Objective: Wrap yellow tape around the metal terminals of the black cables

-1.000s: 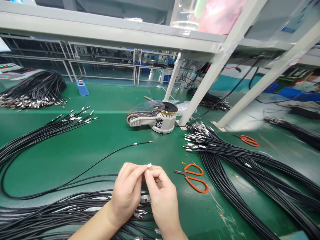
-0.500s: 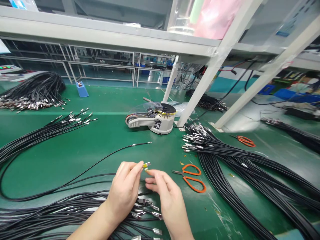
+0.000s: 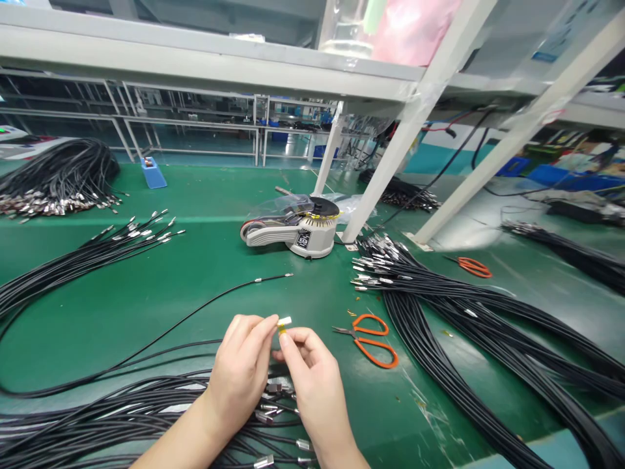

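My left hand (image 3: 243,368) is closed in a pinch on a cable just behind its silver connector (image 3: 284,321), which pokes out past the fingertips. A short piece of yellow tape (image 3: 282,330) hangs at the back of that connector. My right hand (image 3: 312,381) pinches the tape's lower end between thumb and forefinger, its other fingers curled behind. Most of the held cable is hidden by the left hand. Under both hands lies a bundle of black cables (image 3: 122,413) with silver connector ends. Orange-handled scissors (image 3: 374,343) lie spread apart to the right of my right hand.
A grey tape dispenser (image 3: 312,240) stands ahead on the green table (image 3: 215,260). Thick black cable bundles (image 3: 439,293) cover the right side, with another pair of scissors (image 3: 473,267) beyond. More cables (image 3: 63,172) and a blue holder (image 3: 153,174) are at back left. White posts (image 3: 415,124) support a shelf.
My right hand has come in closer to the connector, and its thumb now presses at the yellow tape against the forefinger. The whole view has shifted slightly.
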A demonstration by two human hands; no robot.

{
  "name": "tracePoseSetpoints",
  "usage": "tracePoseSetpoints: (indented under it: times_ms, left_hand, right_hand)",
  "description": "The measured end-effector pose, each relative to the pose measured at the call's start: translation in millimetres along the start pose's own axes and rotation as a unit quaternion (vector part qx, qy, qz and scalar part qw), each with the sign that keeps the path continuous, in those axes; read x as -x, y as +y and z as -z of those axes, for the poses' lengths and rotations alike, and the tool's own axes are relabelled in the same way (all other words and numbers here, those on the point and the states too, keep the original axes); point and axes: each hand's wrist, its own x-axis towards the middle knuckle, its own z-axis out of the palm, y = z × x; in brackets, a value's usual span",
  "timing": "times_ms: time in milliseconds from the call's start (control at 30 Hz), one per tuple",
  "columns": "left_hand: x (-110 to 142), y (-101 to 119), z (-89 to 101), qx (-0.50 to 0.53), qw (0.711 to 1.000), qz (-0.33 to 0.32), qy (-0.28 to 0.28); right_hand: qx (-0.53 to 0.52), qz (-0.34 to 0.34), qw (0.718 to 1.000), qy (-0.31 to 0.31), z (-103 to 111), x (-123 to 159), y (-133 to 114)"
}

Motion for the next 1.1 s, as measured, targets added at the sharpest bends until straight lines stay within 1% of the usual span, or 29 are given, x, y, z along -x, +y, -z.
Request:
tracePoseSetpoints:
  times_ms: [100,200,333,467,633,767,867,933,1100]
  left_hand:
    - [-1,2,-0.3,-0.001,1.000,0.004,0.000]
    - [-1,2,0.0,0.004,1.000,-0.013,0.002]
    - [0,3,1.1,0.020,1.000,-0.022,0.007]
    - [0,4,2.3,0.031,0.999,-0.023,0.004]
    - [-1,5,2.8,0.029,0.999,-0.040,0.010]
    - [-1,4,1.7,0.032,0.999,-0.026,0.002]
    - [-2,5,1.9,0.047,0.999,-0.002,-0.003]
    - [-3,6,3.0,0.060,0.998,0.007,-0.003]
    - [-3,8,6.0,0.095,0.995,-0.004,-0.008]
  right_hand:
    - [-0.018,0.005,1.000,0.010,0,1,-1]
    - [-0.021,0.005,1.000,0.012,1,-1,-4]
    - [-0.009,-0.003,1.000,0.017,4,-5,-5]
    - [-0.029,-0.015,0.999,0.037,7,-8,-4]
    - [-0.028,-0.025,0.999,-0.001,8,-10,-4]
    - [-0.023,-0.030,0.999,-0.001,7,-7,-3]
    - [-0.046,-0.036,0.998,0.009,5,-1,-2]
    - [-0.063,-0.028,0.998,0.012,3,1,-1]
    - [-0.081,-0.018,0.997,0.011,2,-1,2]
